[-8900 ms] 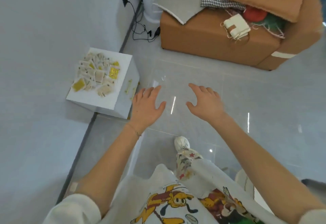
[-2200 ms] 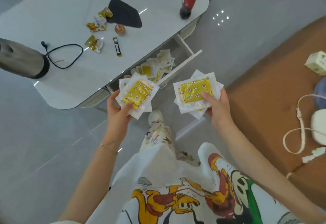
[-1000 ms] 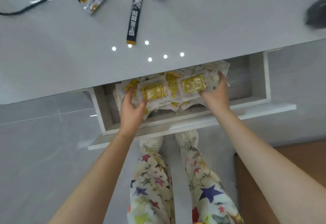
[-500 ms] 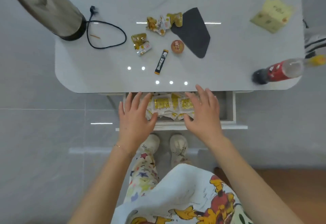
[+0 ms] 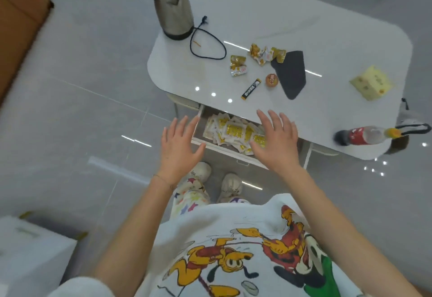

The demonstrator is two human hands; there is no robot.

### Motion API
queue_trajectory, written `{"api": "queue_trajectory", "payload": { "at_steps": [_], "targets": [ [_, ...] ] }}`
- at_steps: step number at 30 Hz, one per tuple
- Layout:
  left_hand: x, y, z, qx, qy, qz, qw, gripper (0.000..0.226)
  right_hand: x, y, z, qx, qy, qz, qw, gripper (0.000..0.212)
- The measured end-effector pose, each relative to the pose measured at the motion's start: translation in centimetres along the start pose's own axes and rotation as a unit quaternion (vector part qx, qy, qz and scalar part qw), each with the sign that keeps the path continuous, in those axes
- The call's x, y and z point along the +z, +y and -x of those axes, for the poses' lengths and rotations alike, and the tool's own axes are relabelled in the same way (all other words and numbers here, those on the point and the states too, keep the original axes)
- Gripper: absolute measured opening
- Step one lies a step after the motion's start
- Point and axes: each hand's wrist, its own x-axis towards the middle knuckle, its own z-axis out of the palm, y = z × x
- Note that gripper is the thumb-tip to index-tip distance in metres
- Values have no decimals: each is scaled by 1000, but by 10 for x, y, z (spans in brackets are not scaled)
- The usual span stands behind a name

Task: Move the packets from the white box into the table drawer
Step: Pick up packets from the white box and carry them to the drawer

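The packets (image 5: 233,133) lay flat in a loose heap inside the open drawer (image 5: 205,114) under the table's (image 5: 327,28) near edge. The heap ran along the drawer's length, upper left to lower right. The left hand (image 5: 180,147) and right hand (image 5: 275,142) hovered apart above it, fingers straight and spread, holding nothing.
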Motion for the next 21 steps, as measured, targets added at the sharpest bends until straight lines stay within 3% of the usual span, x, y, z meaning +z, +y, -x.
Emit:
{"api": "queue_trajectory", "payload": {
  "at_steps": [10, 21],
  "targets": [
    [-67, -96, 84, -158, 104, 58, 980, 74, -10, -157, 7, -198, -19, 10, 980, 73],
    [-138, -279, 171, -308, 214, 156, 914, 84, 28, -387, 6, -319, -74, -17, 945, 79]
  ]
}}
